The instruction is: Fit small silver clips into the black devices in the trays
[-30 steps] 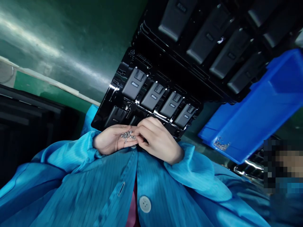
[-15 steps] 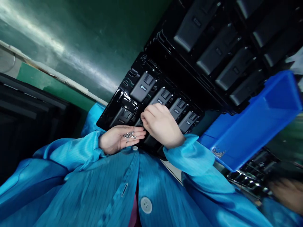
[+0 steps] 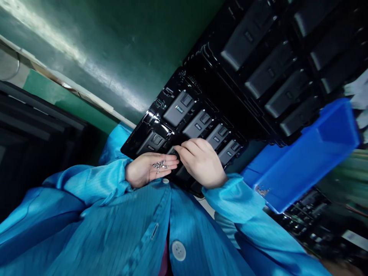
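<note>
My left hand (image 3: 140, 170) lies palm up with its fingers stretched out, bearing a small heap of shiny metal parts (image 3: 160, 166). These look like small screws or clips, but I cannot tell which. Beside those fingertips, my right hand (image 3: 201, 163) is closed in a pinch over a black device in the black plastic tray (image 3: 132, 142). Whatever it pinches is hidden. Several black devices marked "Riton" sit in the tray's pockets, one device (image 3: 178, 109) at the far left corner and another device (image 3: 151, 142) near my left hand.
A second black tray (image 3: 212, 63) with more devices stands beyond. At the right, a tilted blue bin (image 3: 299, 165) has small metal pieces (image 3: 262, 190) in its near corner. Dark stacked trays (image 3: 37, 130) stand at the left on the green surface. Another person's hand blurs into the lower right edge.
The view has shifted slightly. My right hand has drawn a little toward me, uncovering more of the devices behind it. The other person's hand at lower right has moved mostly out of view.
</note>
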`<state>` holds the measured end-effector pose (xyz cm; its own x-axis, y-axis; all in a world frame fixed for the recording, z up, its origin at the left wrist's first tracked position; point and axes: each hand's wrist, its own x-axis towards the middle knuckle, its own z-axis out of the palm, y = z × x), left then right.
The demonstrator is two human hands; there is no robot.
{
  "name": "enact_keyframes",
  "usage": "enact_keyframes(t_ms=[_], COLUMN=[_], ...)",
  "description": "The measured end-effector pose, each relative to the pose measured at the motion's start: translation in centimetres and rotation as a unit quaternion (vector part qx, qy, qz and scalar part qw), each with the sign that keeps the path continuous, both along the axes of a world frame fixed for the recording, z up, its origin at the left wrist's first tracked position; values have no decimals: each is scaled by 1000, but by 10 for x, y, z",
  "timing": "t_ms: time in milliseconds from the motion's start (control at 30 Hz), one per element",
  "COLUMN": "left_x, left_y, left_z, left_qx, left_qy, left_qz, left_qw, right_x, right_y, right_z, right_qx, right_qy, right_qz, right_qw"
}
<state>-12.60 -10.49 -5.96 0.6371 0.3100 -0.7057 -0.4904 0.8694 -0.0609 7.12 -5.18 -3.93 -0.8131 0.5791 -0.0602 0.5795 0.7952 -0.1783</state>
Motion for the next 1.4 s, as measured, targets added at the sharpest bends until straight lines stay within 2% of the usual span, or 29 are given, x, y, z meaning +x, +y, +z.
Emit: enact_keyframes(t_ms=[167,267,333,400,500,933,1233,1400], left_x=[-3,-5,-5,-5,-4,-3,-9,-20], left_y=[0,1,3,4,6,7,4,2], left_z=[-2,0,3,5,8,11,8,7], left_qx=[11,24,30,27,12,-35,-10,23], left_qy=[-34,-71,-77,-70,-52,-34,-46,-42], left_qz=[7,31,62,87,92,93,103,90], left_qw=[999,997,995,993,994,994,994,995], right_x=[7,0,-9,-17,-27,-37,-40,-37], right_y=[-13,-19,-22,-23,-21,-15,-11,2], right_z=[-2,7,16,24,30,25,19,19], right_qx=[-3,-25,-45,-62,-64,6,-42,-90], right_qy=[30,108,160,174,150,36,123,174], right_qz=[-51,-121,-144,-140,-120,-29,-57,-120], right_qw=[998,986,976,973,979,999,990,973])
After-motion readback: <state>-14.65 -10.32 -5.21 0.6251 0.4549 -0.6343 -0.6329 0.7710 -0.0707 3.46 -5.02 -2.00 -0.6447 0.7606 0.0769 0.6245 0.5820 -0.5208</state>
